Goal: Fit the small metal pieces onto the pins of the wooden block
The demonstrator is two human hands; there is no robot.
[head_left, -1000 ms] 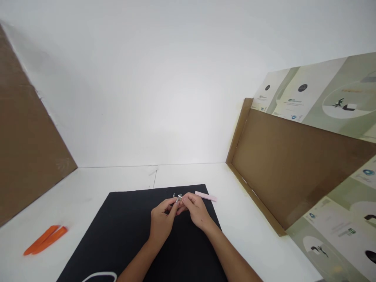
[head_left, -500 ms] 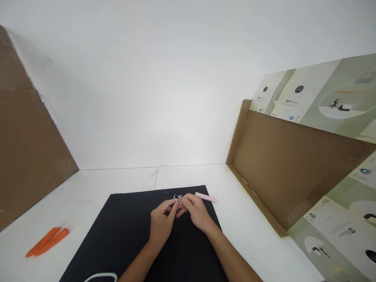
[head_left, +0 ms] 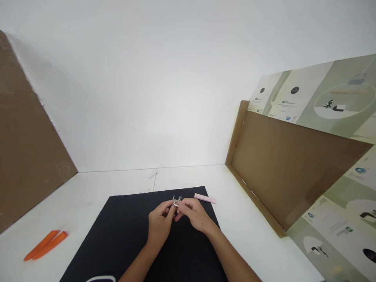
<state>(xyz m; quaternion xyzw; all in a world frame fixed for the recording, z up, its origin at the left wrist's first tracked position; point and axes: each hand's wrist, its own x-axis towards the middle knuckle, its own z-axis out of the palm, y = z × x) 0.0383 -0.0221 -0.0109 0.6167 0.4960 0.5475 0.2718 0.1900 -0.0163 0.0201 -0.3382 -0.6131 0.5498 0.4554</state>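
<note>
My left hand [head_left: 160, 220] and my right hand [head_left: 195, 213] meet above the upper part of a black mat [head_left: 126, 231]. Between their fingertips is a small shiny metallic piece [head_left: 176, 204], pinched from both sides. Its exact shape is too small to tell, and the fingers cover part of it. Small shiny bits stick up just beyond the fingertips. A pale pink strip [head_left: 205, 198] lies across the mat's right edge, just past my right hand.
Two orange strips [head_left: 45, 245] lie on the white table [head_left: 85, 203] at the left. A white curved edge [head_left: 101, 278] shows at the bottom. Brown cardboard panels [head_left: 29, 133] flank the left and right, with a white wall behind.
My right hand's fingers have shifted slightly down and toward the left, against the metallic piece. The view has moved a little.
</note>
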